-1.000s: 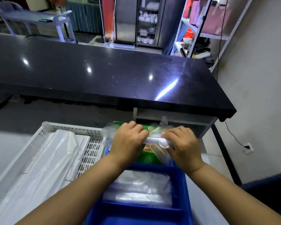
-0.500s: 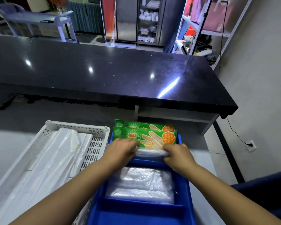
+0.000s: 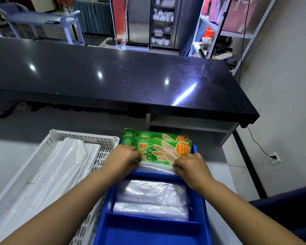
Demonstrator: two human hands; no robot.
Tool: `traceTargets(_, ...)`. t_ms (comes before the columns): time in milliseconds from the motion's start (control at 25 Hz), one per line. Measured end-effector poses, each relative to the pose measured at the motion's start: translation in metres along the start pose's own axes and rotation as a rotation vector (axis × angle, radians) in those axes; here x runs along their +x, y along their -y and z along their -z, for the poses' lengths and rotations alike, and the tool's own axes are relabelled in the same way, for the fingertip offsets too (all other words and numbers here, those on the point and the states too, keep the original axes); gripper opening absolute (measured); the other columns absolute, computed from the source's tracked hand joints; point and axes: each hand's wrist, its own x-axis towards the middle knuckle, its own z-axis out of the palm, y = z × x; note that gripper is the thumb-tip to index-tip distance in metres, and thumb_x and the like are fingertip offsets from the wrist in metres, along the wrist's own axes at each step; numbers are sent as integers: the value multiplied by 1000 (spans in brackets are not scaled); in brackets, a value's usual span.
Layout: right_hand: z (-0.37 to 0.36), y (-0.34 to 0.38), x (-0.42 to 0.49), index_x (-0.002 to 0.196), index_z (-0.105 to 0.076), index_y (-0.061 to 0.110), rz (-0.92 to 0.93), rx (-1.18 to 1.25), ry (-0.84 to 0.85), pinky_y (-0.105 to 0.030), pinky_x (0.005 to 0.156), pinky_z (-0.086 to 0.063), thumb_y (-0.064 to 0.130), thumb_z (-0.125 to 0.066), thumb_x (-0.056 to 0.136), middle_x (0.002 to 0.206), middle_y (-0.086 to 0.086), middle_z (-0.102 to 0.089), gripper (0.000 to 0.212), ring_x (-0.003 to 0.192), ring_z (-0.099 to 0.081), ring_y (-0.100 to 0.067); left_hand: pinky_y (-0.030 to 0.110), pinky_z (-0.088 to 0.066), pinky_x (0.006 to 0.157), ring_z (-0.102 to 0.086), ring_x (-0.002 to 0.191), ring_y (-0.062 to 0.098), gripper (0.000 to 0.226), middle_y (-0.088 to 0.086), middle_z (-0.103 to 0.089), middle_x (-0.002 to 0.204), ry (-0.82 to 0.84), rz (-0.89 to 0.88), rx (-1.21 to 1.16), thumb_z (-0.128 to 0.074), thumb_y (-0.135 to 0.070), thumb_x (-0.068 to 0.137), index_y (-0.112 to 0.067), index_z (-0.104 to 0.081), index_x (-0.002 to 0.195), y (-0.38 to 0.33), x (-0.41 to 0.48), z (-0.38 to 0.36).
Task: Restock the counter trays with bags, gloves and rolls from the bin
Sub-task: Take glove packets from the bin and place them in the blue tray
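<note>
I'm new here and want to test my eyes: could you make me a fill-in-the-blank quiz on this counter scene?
The glove packs are mostly ____.
The white basket sits ____ of the blue tray.
The left hand and right hand both grip a ____ plastic pack.
Missing: green; left; clear.

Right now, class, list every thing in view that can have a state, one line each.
left hand, grips the clear roll's left end
right hand, pinches the clear roll's right end
clear roll, lying across the blue tray's far compartment
glove packs, upright behind the clear roll
clear bags, stacked flat in the middle compartment
white bags, lying along the white basket
</note>
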Motion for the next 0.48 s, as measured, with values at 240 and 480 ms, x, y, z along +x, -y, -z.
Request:
traceTargets(240,11,-10,-3,108,-64,26,90,11,-34,-34,87,-34,41,-61,84,108,5,-64,28,103,-53,-17,32,-46,74,-62,94,26,33,1,-66,107,-7,46,-19,-68,-21,76,-21,-64,108,7,-11,5)
traceTargets(480,8,-12,2,111,-63,31,115,27,80,-29,81,-34,36,-52,90,110,5,-68,24,97,-54,-20,32,-43,75,-61,96,29,28,3,-69,105,217,56,194,-48,-22,86,-28,-57,111,1,-6,-8)
